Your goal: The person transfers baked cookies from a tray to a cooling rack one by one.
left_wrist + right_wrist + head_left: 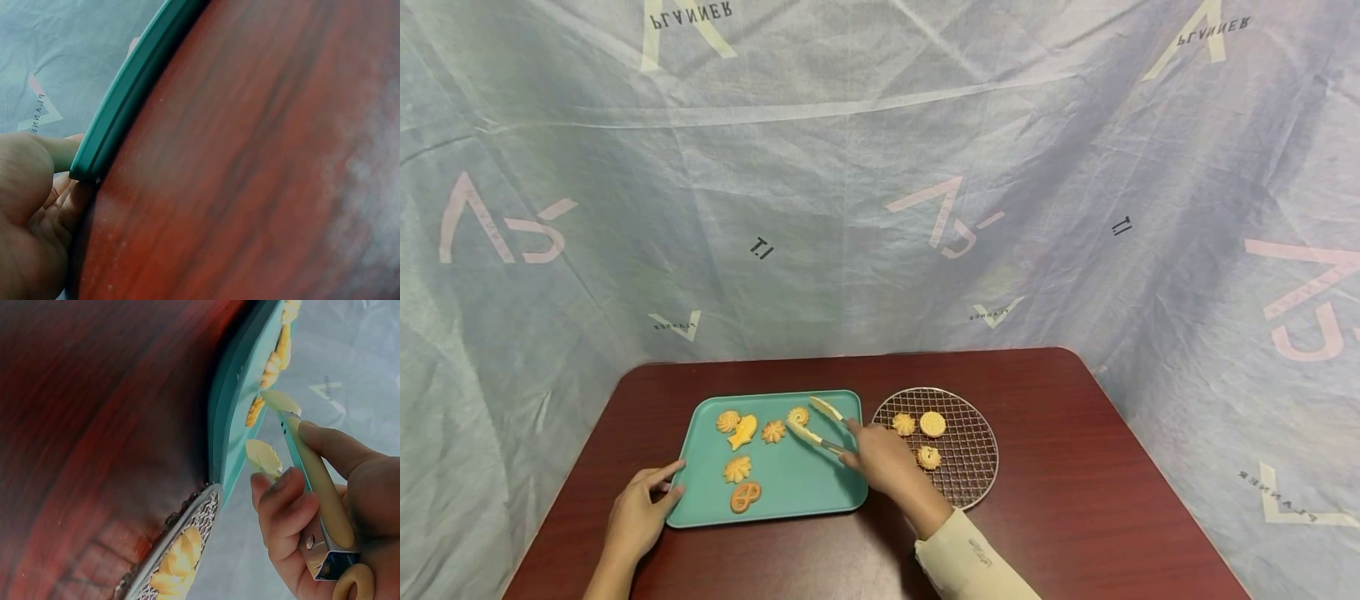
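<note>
My left hand holds the left edge of a green tray, thumb over the rim and fingers lower at the side. In my right hand are cream-tipped metal tongs. Their tips are spread over the tray's far right part, on either side of a round cookie. Just left of it lies a flower-shaped cookie. Farther left are a swirl cookie, a fish-shaped cookie, another flower-shaped cookie and a pretzel cookie.
A round wire rack stands right of the tray, beneath my right forearm. On it are a flower-shaped cookie, a round cookie and a small ring-like cookie. The dark red table ends at grey cloth behind.
</note>
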### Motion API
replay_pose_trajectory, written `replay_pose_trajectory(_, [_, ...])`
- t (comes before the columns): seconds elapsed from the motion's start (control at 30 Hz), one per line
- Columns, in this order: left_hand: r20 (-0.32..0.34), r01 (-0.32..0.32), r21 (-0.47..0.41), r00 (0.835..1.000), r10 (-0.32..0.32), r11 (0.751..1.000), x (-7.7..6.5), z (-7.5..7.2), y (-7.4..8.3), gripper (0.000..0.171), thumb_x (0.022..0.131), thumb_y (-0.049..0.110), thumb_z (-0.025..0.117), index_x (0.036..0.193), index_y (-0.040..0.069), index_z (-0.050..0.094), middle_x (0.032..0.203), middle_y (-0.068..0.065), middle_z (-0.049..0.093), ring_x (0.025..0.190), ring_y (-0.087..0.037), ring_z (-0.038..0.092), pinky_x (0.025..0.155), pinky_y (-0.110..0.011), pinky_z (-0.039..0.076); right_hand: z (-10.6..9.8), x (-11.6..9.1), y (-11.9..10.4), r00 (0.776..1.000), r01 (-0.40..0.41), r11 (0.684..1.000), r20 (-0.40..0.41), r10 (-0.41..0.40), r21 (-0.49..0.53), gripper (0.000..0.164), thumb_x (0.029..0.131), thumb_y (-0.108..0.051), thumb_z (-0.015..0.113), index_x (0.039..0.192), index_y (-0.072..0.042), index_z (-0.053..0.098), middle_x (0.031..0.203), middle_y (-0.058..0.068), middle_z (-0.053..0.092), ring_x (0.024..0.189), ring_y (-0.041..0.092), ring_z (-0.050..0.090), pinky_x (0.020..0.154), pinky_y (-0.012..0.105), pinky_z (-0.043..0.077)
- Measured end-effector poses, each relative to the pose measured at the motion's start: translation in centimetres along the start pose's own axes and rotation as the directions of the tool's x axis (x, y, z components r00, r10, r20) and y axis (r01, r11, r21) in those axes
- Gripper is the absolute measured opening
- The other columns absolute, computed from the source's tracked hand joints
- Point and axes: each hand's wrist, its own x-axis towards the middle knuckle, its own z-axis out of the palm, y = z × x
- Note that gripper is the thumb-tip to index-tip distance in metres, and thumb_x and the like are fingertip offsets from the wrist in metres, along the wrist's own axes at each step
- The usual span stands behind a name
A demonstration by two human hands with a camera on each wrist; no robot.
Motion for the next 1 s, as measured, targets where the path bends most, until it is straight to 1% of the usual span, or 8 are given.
replay_pose_trajectory(0.2, [0.003,0.0,0.002,1.0,0.0,1.0,-0.04,0.02,0.0,0.047,0.098,0.015,0.072,0.143,0.005,0.063,0.126,-0.02,0.06,0.1,-0.028,0.06,0.074,-0.038,0.044,0.25,0.27,-0.22,1.0,-0.01,1.0,0.02,0.01,-0.016,0.061,0.095,-0.043,0.074,0.146,-0.013,0.06,0.101,0.018,0.073,0.074,0.03,0.069,0.056,0.037,0.053])
replay_pose_trajectory(0.4, [-0.011,-0.008,0.001,1.0,0.008,1.0,-0.12,0.04,0.07,0.046,0.097,0.013,0.072,0.142,0.005,0.063,0.124,-0.019,0.061,0.099,-0.027,0.06,0.074,-0.038,0.043,0.49,0.22,-0.41,0.999,-0.007,0.999,0.032,0.008,-0.031,0.059,0.096,-0.043,0.073,0.147,-0.016,0.06,0.103,0.017,0.074,0.073,0.029,0.069,0.054,0.036,0.052])
replay_pose_trajectory(0.53, [-0.013,-0.006,0.003,1.0,0.006,1.0,-0.12,0.02,0.11,0.046,0.097,0.013,0.072,0.142,0.004,0.063,0.123,-0.019,0.061,0.098,-0.027,0.06,0.074,-0.038,0.043,0.54,0.22,-0.4,1.0,0.007,0.999,0.023,-0.006,-0.043,0.058,0.097,-0.043,0.072,0.146,-0.015,0.06,0.103,0.016,0.075,0.075,0.028,0.069,0.056,0.036,0.052])
replay_pose_trajectory(0.8, [-0.006,-0.004,0.007,1.0,0.004,1.0,-0.01,0.09,-0.04,0.047,0.097,0.014,0.072,0.142,0.005,0.063,0.124,-0.019,0.061,0.1,-0.028,0.06,0.074,-0.039,0.043,0.26,0.07,-0.29,1.0,0.027,0.999,-0.008,-0.027,-0.026,0.055,0.097,-0.04,0.073,0.144,-0.013,0.062,0.099,0.017,0.075,0.076,0.031,0.07,0.059,0.04,0.054])
replay_pose_trajectory(1.0, [-0.012,-0.007,0.009,1.0,0.008,1.0,0.01,0.13,-0.09,0.046,0.097,0.013,0.072,0.142,0.005,0.064,0.125,-0.02,0.06,0.1,-0.029,0.061,0.074,-0.039,0.043,0.06,-0.25,-0.07,0.999,0.042,0.999,-0.022,-0.043,-0.034,0.055,0.097,-0.039,0.073,0.144,-0.011,0.062,0.1,0.017,0.074,0.077,0.029,0.07,0.059,0.037,0.054])
